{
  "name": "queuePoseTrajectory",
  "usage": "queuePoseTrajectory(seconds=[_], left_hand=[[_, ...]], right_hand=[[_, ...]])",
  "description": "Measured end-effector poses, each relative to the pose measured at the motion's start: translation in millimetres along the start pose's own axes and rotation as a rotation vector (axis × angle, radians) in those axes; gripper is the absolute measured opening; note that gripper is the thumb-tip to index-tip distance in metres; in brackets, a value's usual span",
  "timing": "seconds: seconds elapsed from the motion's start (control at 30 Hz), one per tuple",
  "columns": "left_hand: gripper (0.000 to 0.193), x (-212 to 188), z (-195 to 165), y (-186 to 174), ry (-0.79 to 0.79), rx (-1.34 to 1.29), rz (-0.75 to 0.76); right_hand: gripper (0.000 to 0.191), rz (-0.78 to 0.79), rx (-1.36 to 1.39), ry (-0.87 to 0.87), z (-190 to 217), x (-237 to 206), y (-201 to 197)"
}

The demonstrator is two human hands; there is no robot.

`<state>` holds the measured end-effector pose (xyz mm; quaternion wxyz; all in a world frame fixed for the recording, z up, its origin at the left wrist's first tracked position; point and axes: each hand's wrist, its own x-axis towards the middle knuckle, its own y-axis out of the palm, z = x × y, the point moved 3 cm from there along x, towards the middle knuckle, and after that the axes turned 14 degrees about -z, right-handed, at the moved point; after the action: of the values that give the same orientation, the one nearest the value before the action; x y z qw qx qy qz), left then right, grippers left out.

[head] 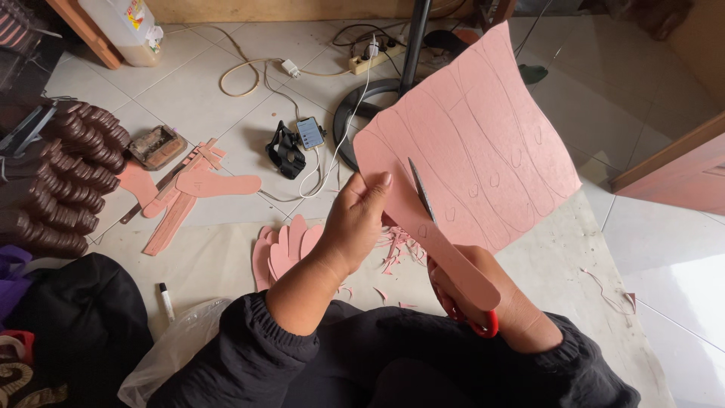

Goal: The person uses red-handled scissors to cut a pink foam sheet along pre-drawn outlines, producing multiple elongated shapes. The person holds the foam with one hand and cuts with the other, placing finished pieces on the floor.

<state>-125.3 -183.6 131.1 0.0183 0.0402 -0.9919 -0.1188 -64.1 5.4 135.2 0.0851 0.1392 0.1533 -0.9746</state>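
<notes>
Both hands work — left hand grips pink sheet, right hand scissors.

Both our forearms reach forward from dark, gathered sleeves, the cuffs pushed back off the wrists. Our left hand is raised in the middle of the view, back of the hand toward us, fingers curled and the thumb pressed flat on top in a pinch. Our right hand sits lower and closer to the body, mostly hidden, its fingers closed through a grip, wrist bent slightly inward.
</notes>
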Motion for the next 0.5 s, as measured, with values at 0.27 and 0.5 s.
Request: queuePoseTrajectory(seconds=[0.27,0.5], left_hand=[[0.035,2.7,-3.3,-1.6,0.052,0.302,0.098],[0.038,-2.7,-3.7,0.1,0.014,0.274,0.148]], right_hand=[[0.037,0.213,0.107,-0.123,1.6,-2.3,-6.2],[0.041,0.245,0.057,-0.246,-2.6,-0.4,-12.0]])
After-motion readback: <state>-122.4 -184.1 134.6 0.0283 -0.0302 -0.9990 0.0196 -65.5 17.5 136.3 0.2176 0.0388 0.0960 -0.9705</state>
